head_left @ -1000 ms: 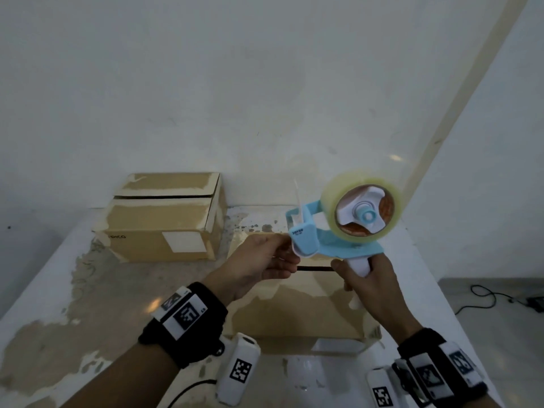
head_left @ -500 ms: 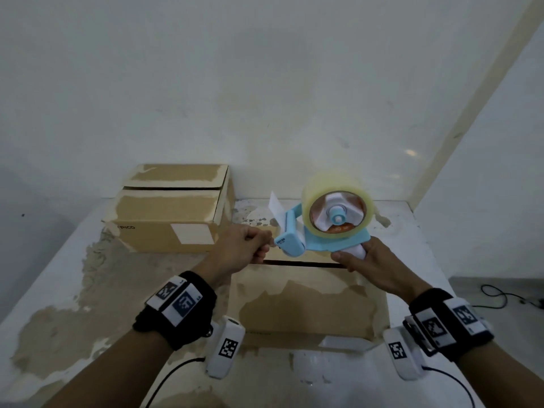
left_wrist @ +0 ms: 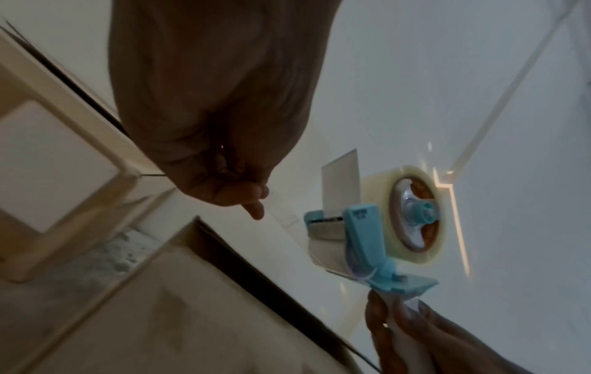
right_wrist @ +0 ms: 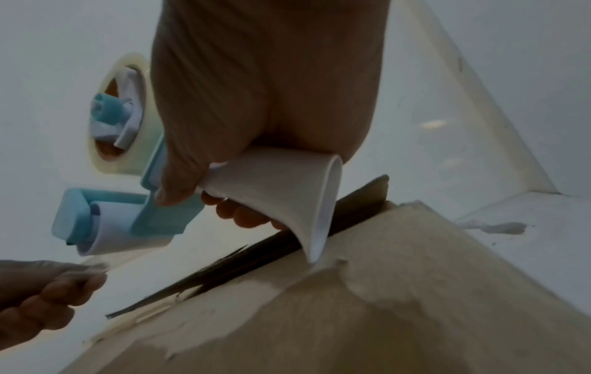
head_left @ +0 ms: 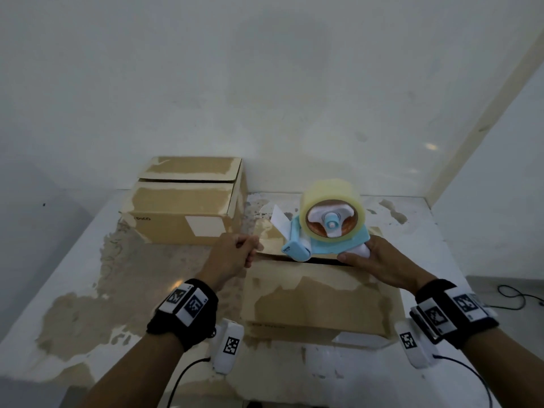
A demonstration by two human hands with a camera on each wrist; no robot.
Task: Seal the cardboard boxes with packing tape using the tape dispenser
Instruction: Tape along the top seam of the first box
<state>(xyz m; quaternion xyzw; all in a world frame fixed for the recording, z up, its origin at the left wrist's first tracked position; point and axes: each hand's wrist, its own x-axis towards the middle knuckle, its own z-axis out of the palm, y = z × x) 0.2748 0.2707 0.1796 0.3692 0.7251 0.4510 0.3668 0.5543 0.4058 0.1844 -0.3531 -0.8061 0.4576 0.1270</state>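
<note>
Only from the right wrist: left hand (right_wrist: 38, 298) pinching clear tape end (right_wrist: 92, 265); right hand (right_wrist: 255, 88) around dispenser handle (right_wrist: 281, 187).

Both bare forearms wear black wrist straps (head_left: 184, 315) carrying white square-coded tags, with white cabled camera pods (head_left: 228, 344) beneath.

left hand (left_wrist: 217, 141) pinching tape end, tape dispenser (left_wrist: 377, 227)

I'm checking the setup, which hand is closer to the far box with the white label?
Left. The left hand pinches the tape end just in front of the far box; the right hand grips the tape dispenser handle, further right over the near box.
</note>
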